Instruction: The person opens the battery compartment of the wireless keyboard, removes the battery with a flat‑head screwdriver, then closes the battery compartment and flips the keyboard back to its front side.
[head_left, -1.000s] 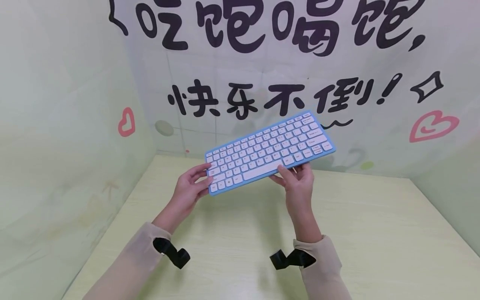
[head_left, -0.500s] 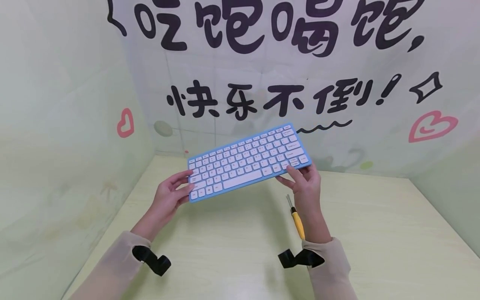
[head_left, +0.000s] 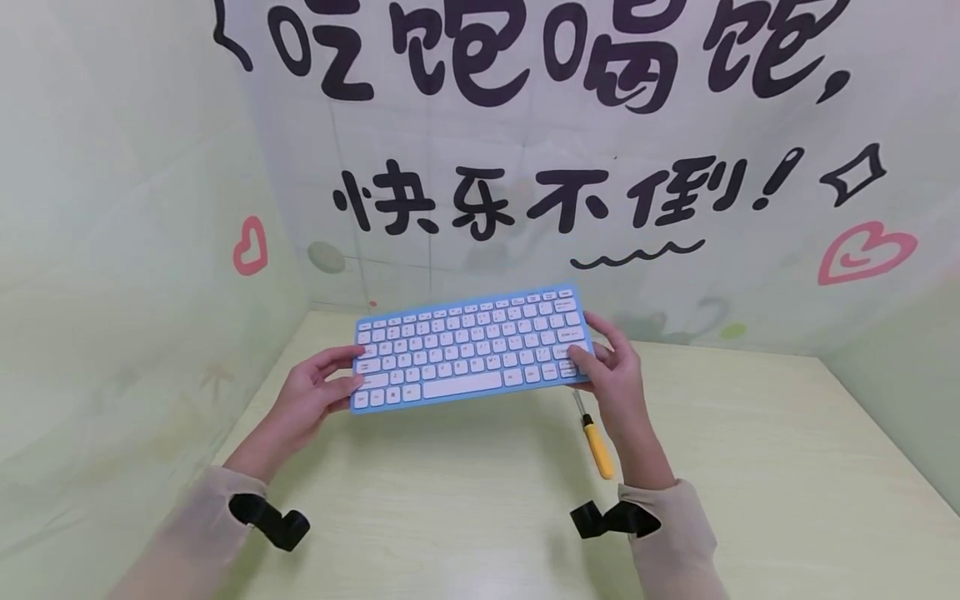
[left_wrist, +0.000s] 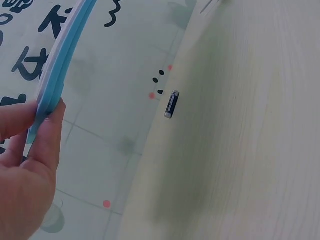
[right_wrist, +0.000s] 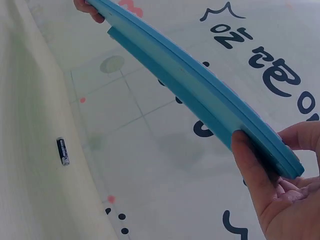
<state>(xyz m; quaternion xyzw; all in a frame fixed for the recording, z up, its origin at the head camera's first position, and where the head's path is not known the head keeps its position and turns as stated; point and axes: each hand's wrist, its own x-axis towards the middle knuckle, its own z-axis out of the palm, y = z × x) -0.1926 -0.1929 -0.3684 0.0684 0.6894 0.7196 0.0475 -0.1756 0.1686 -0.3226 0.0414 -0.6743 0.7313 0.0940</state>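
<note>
A blue keyboard [head_left: 465, 350] with white keys is held up above the table, its key side facing the head camera. My left hand [head_left: 315, 387] grips its left end, thumb on the keys and fingers behind. At the other end my right hand [head_left: 615, 367] pinches the lower right corner, thumb over the keys. In the right wrist view the keyboard's blue underside [right_wrist: 200, 95] shows, with a raised ridge along it. Below the right hand a screwdriver with a yellow handle [head_left: 598, 450] lies on the table.
A small dark battery [left_wrist: 171, 104] lies on the table near the back wall; the keyboard hides it from the head view. The pale table [head_left: 450, 500] meets a printed wall cloth [head_left: 750, 275] behind and at the sides.
The keyboard has moved left and down and is more level now. My right hand has shifted from its lower edge to its right end. The screwdriver has come into view.
</note>
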